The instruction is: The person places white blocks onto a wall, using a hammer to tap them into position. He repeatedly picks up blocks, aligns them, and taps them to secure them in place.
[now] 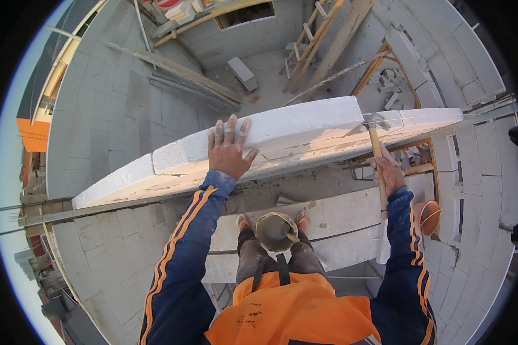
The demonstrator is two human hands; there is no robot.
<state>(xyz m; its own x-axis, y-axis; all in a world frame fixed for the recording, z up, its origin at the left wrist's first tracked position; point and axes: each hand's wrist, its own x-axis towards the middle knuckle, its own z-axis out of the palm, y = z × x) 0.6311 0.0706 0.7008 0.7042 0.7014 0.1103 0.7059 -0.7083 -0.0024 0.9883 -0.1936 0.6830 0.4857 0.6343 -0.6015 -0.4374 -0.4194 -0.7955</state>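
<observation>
My left hand [229,150] rests with spread fingers on the upper edge of a long white wall block [311,117]. In my right hand [390,171] is the wooden handle of a hammer [376,144]. Its metal head, partly smeared with grey, is beside the block's right end; I cannot tell whether it touches. Another white block [118,181] adjoins on the left. To the right, past a gap with grey mortar, a lower white block [431,117] continues the row.
I stand on pale scaffold planks [348,214], with a mortar bucket [275,232] between my feet. A reddish bucket [429,217] is at the right. Beyond the wall lie a loose block [243,73], leaning timbers [313,43] and a floor far below.
</observation>
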